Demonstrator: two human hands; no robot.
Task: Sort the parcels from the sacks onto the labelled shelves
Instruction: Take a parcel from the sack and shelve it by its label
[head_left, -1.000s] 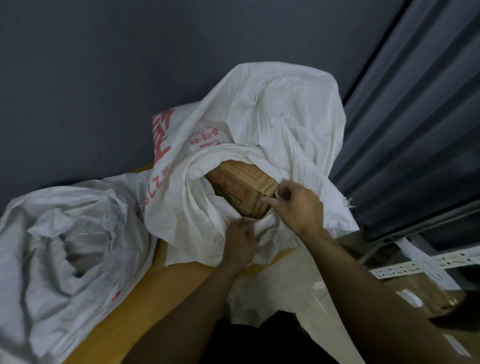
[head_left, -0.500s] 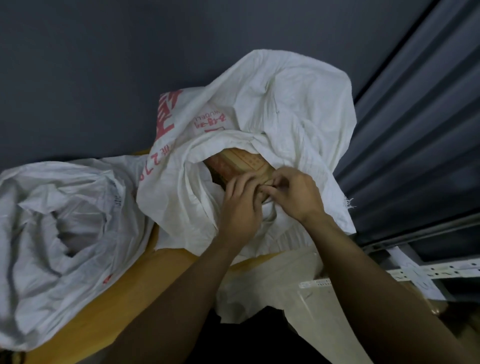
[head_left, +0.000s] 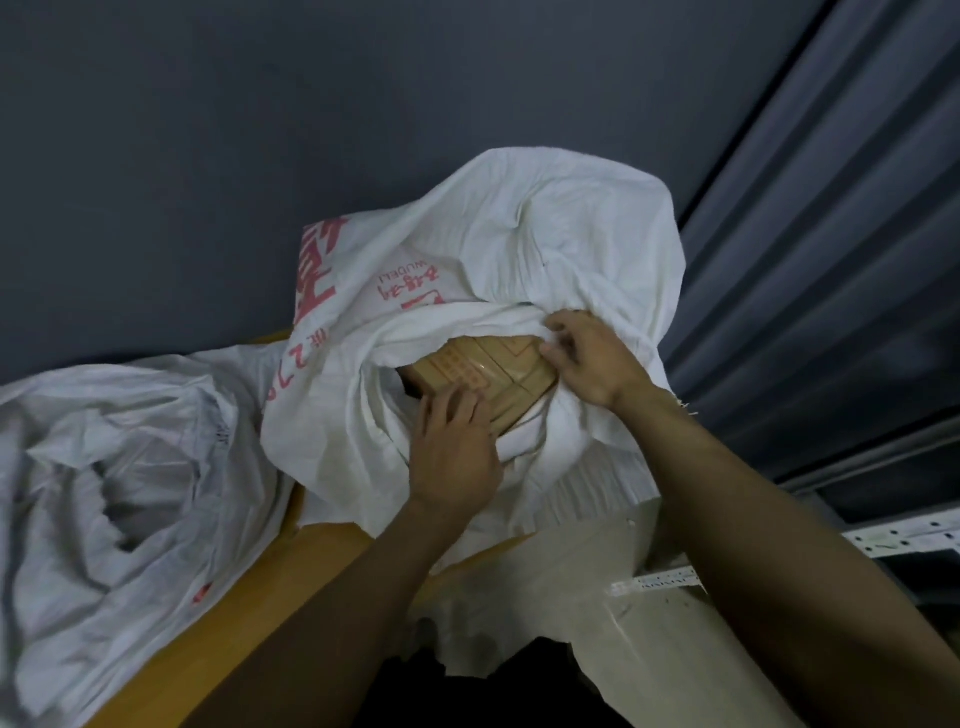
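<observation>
— Parcel (head_left: 483, 364)?
— Brown cardboard, red grid print, centre frame, in the mouth of the white sack (head_left: 545, 234).
— Hands?
— Left hand (head_left: 452, 452) lies on its near edge, fingers straight. Right hand (head_left: 592, 358) pinches the sack's rim, just right of the parcel.
— Versus half a second ago?
— Hands were together at the front; now apart, more of the parcel's top bared.

Woven white plastic cloth, matt and crumpled, on the printed sack (head_left: 519, 249) and the slack sack (head_left: 104, 467) beside it. Brown cardboard parcel (head_left: 483, 369), smooth, faintly glossy along its tape. Pale perforated metal on the shelf rail (head_left: 909, 535). Matt dark wall (head_left: 260, 130).
</observation>
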